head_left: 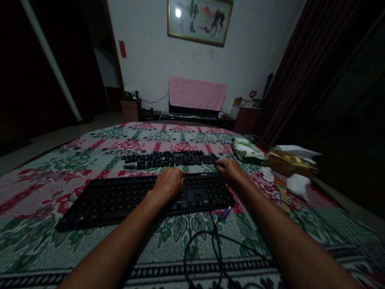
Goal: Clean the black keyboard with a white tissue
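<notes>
A black keyboard (120, 196) with most keycaps off lies across the tablecloth, bare key posts showing. My left hand (169, 180) rests on its middle, fingers curled down at the far edge, the fingertips hidden. Beyond the keyboard, loose black keycaps (168, 159) are spread in rows. At their right end, just past the keyboard's far right corner, my right hand (229, 167) is closed in a pinch at a dark keycap (217, 162), which is mostly hidden by the fingers. A few keys remain along the keyboard's near edge.
A black cable with a purple plug (225, 212) loops in front of the keyboard. To the right lie a brush (282, 194), crumpled white tissues (298, 186), a gold box (288, 161) and a green-white tissue pack (247, 150). The patterned tablecloth (75, 160) covers the table.
</notes>
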### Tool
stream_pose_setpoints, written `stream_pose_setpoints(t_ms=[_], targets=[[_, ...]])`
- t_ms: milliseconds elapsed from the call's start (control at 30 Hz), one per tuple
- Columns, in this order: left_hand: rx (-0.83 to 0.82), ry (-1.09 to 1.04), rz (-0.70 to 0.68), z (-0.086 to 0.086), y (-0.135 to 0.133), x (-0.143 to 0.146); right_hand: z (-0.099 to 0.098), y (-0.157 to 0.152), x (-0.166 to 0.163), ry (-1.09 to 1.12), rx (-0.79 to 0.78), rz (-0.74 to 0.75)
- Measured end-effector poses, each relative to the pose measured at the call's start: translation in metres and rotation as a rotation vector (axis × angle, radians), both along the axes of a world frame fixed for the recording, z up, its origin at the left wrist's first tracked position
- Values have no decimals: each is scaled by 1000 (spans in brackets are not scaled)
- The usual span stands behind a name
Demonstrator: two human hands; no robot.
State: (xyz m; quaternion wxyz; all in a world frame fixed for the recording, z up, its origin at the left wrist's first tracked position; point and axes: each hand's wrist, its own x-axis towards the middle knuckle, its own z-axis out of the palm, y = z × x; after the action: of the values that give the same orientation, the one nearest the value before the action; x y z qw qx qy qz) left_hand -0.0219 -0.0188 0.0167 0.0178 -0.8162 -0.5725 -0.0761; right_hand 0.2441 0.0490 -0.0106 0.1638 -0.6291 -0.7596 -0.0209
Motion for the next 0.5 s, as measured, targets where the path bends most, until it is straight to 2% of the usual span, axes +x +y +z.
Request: stream_pose_setpoints(t_ms=[500], targets=[[-10, 14, 7, 1, 0, 1, -7, 2, 1, 37, 54, -30]])
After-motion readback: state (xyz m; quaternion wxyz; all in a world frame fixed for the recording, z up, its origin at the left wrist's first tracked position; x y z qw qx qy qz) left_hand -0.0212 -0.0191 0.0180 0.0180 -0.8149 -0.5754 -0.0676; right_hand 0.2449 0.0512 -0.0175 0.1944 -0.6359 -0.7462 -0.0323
